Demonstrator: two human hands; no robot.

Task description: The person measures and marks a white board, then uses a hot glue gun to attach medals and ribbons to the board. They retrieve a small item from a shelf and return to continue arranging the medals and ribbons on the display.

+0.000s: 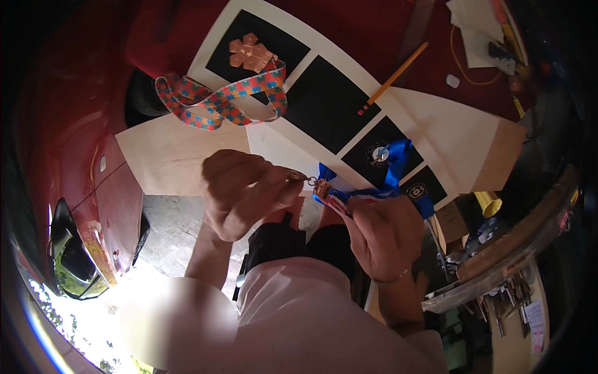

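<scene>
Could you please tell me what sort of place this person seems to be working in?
It looks like a garage, perhaps doubling as a workshop: a red car with a wing mirror stands at the left, and what seem to be hand tools show at the lower right.

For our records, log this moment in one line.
left hand: pinches ringed medal | right hand: holds blue ribbon | nearby: flower-shaped medal, patterned ribbon, pencil

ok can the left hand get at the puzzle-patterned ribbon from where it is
Probably yes: the ribbon lies just beyond the left hand, with nothing visible standing between them. The fingers are pinching a medal, though, so it would likely need to let go first.
</scene>
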